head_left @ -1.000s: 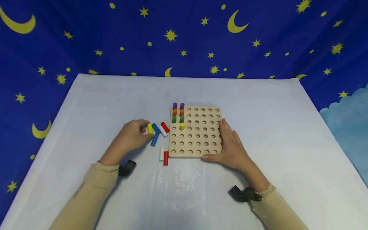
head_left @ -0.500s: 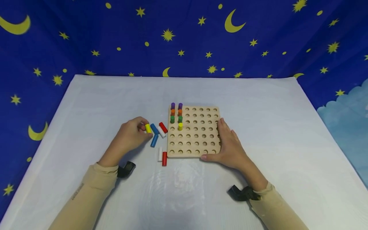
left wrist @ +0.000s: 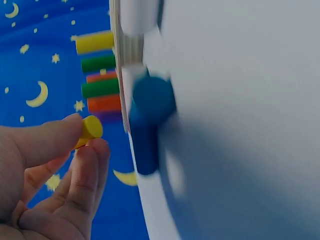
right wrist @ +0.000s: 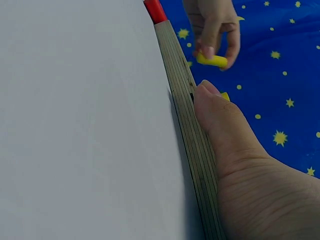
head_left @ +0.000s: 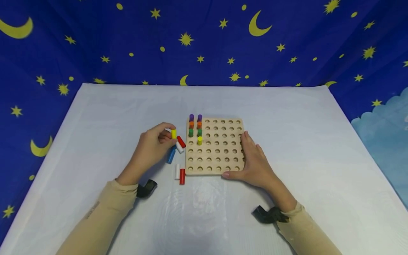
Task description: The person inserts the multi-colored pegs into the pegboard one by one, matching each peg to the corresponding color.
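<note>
- Starry cloth backs my feed.
- Left hand pinches yellow peg: transfer step, I judge.
- Right hand, thumb splayed, touches pegboard; next needs aligning over a hole.

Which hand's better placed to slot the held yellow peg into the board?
Probably your left hand: it pinches the yellow peg left of the board, near empty holes in its left column. Your right hand rests against the opposite edge.

blue backdrop (starry), white table

Upright pegs block the pegboard at far left; its middle allows passage.
</note>
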### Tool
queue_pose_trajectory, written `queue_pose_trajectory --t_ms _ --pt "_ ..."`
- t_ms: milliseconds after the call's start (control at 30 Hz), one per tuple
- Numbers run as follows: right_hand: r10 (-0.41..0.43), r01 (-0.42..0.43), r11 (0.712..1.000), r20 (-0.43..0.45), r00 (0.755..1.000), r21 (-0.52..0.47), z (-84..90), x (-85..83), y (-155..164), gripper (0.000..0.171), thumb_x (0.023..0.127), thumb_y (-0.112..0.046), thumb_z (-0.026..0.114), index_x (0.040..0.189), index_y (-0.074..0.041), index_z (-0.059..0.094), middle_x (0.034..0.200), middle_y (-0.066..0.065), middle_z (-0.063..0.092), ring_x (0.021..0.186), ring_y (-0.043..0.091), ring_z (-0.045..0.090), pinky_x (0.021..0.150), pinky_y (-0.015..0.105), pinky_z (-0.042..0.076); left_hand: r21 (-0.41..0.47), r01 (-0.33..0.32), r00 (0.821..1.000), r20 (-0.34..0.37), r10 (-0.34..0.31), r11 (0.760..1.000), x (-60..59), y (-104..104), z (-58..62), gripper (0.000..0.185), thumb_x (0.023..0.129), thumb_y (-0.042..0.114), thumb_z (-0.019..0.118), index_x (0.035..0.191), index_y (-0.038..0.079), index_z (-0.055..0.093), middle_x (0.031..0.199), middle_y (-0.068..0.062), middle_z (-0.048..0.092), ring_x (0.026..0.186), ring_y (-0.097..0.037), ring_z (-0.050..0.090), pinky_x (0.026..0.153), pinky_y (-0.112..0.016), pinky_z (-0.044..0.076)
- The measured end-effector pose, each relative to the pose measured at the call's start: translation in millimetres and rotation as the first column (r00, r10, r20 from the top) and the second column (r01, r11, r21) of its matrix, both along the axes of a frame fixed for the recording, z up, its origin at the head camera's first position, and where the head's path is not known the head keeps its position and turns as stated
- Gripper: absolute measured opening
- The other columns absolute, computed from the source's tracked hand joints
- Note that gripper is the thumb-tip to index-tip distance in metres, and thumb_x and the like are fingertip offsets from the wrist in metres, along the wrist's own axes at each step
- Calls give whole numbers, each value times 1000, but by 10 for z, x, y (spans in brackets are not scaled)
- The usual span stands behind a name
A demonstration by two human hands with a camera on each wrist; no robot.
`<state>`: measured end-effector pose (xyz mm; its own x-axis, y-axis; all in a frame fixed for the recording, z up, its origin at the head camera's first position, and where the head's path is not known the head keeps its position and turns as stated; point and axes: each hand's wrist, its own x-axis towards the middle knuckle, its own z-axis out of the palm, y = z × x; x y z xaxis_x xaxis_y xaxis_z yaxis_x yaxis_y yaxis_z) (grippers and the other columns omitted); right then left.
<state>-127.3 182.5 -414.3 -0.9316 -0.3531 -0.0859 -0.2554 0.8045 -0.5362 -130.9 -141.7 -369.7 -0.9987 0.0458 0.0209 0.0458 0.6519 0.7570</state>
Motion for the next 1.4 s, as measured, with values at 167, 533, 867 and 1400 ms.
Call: queue_pose_trajectory --t_ms 167,533,867,1400 --pt "-1 1 1000 -1 1000 1 -3 4 2 147 59 -76 79 159 -15 -9 168 8 -5 156 25 0 123 55 3 29 35 999 16 -35 999 -27 189 44 35 90 10 73 124 11 65 103 -10 72 90 -21 71 77 -37 58" --pt "-1 1 1000 1 1000 0 19 14 -17 147 59 -77 79 159 -15 -8 168 7 -6 156 24 0 123 54 3 40 86 995 39 -87 996 -110 340 11 26 89 10 74 114 9 69 100 -9 74 91 -20 71 73 -33 58" --pt "-3 3 1000 2 1000 2 12 10 -9 147 58 -78 79 159 -16 -9 168 7 -5 156 24 1 123 55 3 -5 126 990 -61 -126 992 -111 310 -64 13 88 9 75 99 7 67 94 -6 73 85 -19 69 75 -34 57" --pt "0 0 1000 -6 1000 3 -14 -12 11 147 58 -79 77 159 -16 -10 168 7 -6 156 24 0 123 55 3 8 160 980 -124 -158 987 -134 262 -160 16 88 10 75 104 9 72 95 -4 74 85 -17 66 77 -34 55"
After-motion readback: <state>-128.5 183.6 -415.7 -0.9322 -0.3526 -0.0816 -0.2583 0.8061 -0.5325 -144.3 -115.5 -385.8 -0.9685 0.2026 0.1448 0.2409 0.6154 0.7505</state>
